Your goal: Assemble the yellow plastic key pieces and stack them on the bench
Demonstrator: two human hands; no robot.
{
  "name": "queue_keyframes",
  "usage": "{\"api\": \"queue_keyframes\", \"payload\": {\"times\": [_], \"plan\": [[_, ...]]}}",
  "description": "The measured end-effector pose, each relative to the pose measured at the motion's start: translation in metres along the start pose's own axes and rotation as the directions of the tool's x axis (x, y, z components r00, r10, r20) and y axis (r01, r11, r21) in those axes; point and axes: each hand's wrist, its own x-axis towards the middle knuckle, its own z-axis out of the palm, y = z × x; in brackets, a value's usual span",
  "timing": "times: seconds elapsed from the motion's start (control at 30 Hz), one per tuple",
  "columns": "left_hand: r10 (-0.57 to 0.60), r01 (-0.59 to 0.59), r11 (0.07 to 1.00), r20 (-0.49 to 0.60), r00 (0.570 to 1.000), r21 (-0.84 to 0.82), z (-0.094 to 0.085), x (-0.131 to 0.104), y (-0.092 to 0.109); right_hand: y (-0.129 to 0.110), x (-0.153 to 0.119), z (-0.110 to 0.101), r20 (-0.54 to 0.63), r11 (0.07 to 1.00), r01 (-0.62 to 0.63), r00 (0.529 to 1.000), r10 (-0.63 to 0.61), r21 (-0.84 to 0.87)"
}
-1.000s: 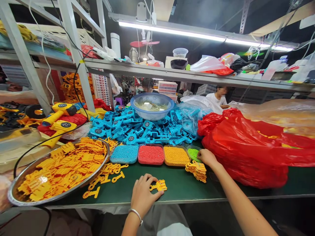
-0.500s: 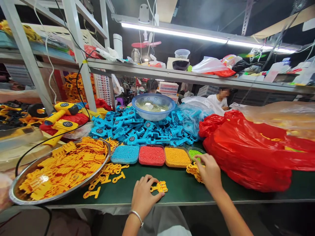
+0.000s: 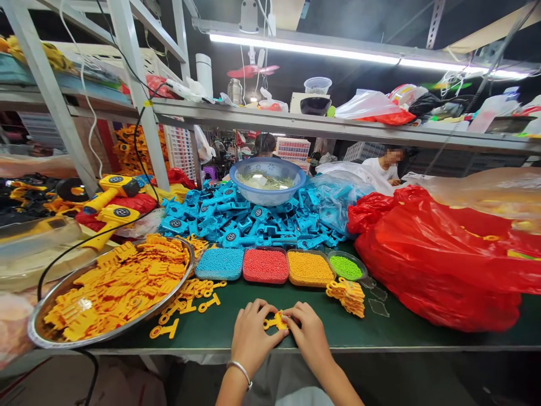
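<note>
In the head view, a small yellow plastic piece (image 3: 275,322) with a ring at one end lies at the front of the green table. My left hand (image 3: 253,334), a bangle at its wrist, curls around it from the left, thumb and fingers closed on its edges. My right hand (image 3: 310,334) meets it from the right, fingertips pinched together against the piece's right end. Whatever sits between those fingertips is too small and covered to make out. To the right stands a stack of similar yellow pieces (image 3: 347,297), untouched by either hand.
Trays of blue beads (image 3: 220,263), red beads (image 3: 265,265), yellow beads (image 3: 310,267) and green beads (image 3: 345,266) line up behind my hands. A metal bowl (image 3: 38,337) of yellow parts is left, a red bag (image 3: 439,270) right. Behind are blue plastic parts (image 3: 194,217).
My right hand has moved left from the green bead tray to the yellow piece, uncovering the tray and the stack. My left hand stays around the piece.
</note>
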Motion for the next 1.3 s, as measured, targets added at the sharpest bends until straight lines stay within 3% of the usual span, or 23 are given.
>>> {"api": "queue_keyframes", "payload": {"times": [0.2, 0.43, 0.7, 1.03, 1.3], "plan": [[0.003, -0.003, 1.000, -0.007, 1.000, 0.007, 0.0014, 0.0011, -0.0012, 0.0009, -0.0006, -0.0012, 0.022, 0.995, -0.056, 0.998, 0.055, 0.086], [0.020, -0.020, 1.000, -0.023, 1.000, 0.021, 0.0019, 0.0007, -0.0013, 0.0035, 0.0041, -0.0002, -0.035, 0.974, -0.117, 0.991, 0.126, 0.192], [0.018, -0.017, 0.999, -0.027, 0.999, 0.028, 0.0025, 0.0006, -0.0012, 0.0000, 0.0025, 0.0015, 0.028, 0.993, -0.107, 0.994, 0.106, 0.054], [0.032, -0.031, 0.999, -0.047, 0.998, 0.018, 0.0043, 0.0003, -0.0039, 0.0002, 0.0032, 0.0003, 0.025, 0.978, -0.164, 0.987, 0.162, 0.131], [0.031, -0.031, 0.999, -0.046, 0.998, 0.015, 0.0034, -0.0008, -0.0026, -0.0002, 0.0019, 0.0008, 0.034, 0.986, -0.155, 0.988, 0.153, 0.063]]}}
